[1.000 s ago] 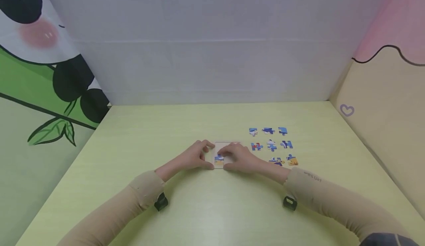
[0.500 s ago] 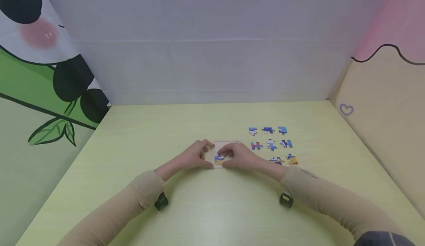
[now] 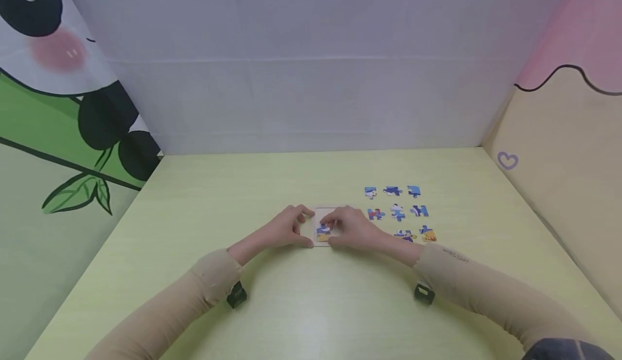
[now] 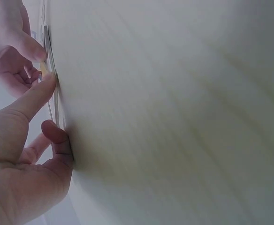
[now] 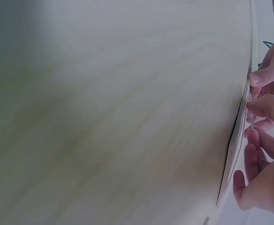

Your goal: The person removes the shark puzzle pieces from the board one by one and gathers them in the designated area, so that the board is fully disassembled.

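Note:
A thin, shallow puzzle tray (image 3: 318, 215) lies on the table, its right part hidden behind my right hand (image 3: 357, 229). My left hand (image 3: 283, 226) holds the tray's left side, thumb at the near corner and index finger at the far one. A blue, white and yellow puzzle piece (image 3: 323, 233) is over the near left part of the tray. Thumb and fingertips of my right hand pinch this piece. In the left wrist view the tray edge (image 4: 52, 63) runs beside both thumbs. The right wrist view shows the tray from its side (image 5: 232, 154), with the right fingers just above it.
To the right of the tray, several loose puzzle pieces (image 3: 397, 212) lie in rough rows on the pale table (image 3: 311, 300). The nearest row sits close behind my right wrist. A grey wall (image 3: 311, 106) stands at the back, with printed panels left and right.
My right hand and the pinched puzzle piece have shifted slightly right, away from the tray's left edge. The left hand keeps its place at the tray.

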`<state>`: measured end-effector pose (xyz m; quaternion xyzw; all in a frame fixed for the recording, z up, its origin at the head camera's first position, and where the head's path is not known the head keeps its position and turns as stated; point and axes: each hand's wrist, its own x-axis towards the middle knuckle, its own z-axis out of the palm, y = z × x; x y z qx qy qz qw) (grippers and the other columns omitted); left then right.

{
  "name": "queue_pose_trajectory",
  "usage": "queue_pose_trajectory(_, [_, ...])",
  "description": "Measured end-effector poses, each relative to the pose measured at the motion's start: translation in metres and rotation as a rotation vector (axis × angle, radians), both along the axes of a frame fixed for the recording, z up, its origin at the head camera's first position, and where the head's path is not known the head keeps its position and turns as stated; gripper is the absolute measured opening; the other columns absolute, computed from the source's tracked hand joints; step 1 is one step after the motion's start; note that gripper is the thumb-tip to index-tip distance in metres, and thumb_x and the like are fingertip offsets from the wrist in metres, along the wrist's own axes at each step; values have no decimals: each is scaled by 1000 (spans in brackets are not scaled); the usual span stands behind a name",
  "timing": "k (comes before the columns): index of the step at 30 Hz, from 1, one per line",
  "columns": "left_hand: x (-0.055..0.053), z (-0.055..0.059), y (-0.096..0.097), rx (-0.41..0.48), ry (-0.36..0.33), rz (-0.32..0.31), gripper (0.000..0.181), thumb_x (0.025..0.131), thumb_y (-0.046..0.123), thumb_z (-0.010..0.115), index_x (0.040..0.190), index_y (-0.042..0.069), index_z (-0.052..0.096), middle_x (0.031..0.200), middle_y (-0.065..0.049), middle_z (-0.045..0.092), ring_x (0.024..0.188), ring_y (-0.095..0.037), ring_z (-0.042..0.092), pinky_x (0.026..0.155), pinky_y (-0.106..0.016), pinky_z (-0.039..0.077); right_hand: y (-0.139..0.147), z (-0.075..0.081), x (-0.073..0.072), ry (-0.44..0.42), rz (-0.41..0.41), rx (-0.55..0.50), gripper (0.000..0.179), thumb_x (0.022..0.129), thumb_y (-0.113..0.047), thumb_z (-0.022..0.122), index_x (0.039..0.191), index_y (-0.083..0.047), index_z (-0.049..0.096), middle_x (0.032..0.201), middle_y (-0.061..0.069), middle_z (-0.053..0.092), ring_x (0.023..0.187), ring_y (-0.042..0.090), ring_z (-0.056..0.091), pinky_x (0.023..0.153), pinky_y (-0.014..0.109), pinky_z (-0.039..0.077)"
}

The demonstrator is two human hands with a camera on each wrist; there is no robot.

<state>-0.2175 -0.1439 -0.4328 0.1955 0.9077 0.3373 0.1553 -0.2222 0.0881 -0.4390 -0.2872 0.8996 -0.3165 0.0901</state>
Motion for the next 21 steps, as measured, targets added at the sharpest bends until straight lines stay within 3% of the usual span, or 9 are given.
queue_pose_trajectory(10, [-3,-2,1,-10,-17,17,70,77,27,85,137,14,51,123,-14,52,76,-14,53,73,-26,44,22,7,7,183,22,65,42,79,-20,79,120,-18,70,102,-9,69,96,12,53,92,40,39])
queue_pose_trajectory(21, [0,-2,0,-1,-14,14,70,78,25,84,138,12,50,123,-15,52,75,-13,52,74,-26,44,54,2,15,220,20,37,41,79,-21,82,118,-18,71,102,-9,69,100,11,56,92,38,36])
